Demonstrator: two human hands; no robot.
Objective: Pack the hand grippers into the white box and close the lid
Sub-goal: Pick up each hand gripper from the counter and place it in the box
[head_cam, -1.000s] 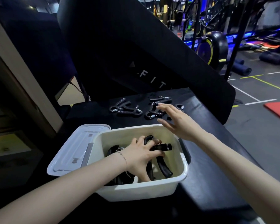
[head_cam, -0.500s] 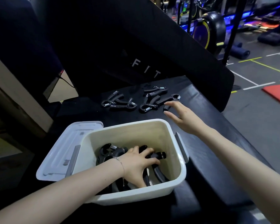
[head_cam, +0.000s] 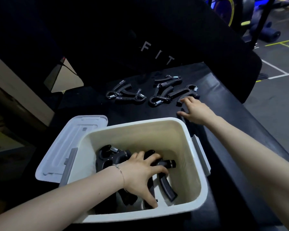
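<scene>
The white box (head_cam: 196, 165) stands open on a black bench, its lid (head_cam: 68, 147) lying flat against its left side. Inside lie several black hand grippers (head_cam: 110, 157). My left hand (head_cam: 140, 175) is down in the box, fingers wrapped over one hand gripper (head_cam: 167, 189) that rests on the pile. Behind the box, more hand grippers lie loose: a pair at the left (head_cam: 127, 95) and a cluster at the right (head_cam: 167, 92). My right hand (head_cam: 197, 112) is spread open beside that cluster, fingertips touching the handle end of the nearest one (head_cam: 182, 93).
The bench top (head_cam: 223, 100) is black and padded, and its right edge drops to the gym floor (head_cam: 274, 104). A tall black pad (head_cam: 157, 54) lettered "FIT" rises just behind the loose grippers. Grey latches sit on the box's left and right sides.
My left hand has lowered its hand gripper from the box's rim down onto the pile. My right hand has slid right, to the near end of the cluster. The view has tilted down.
</scene>
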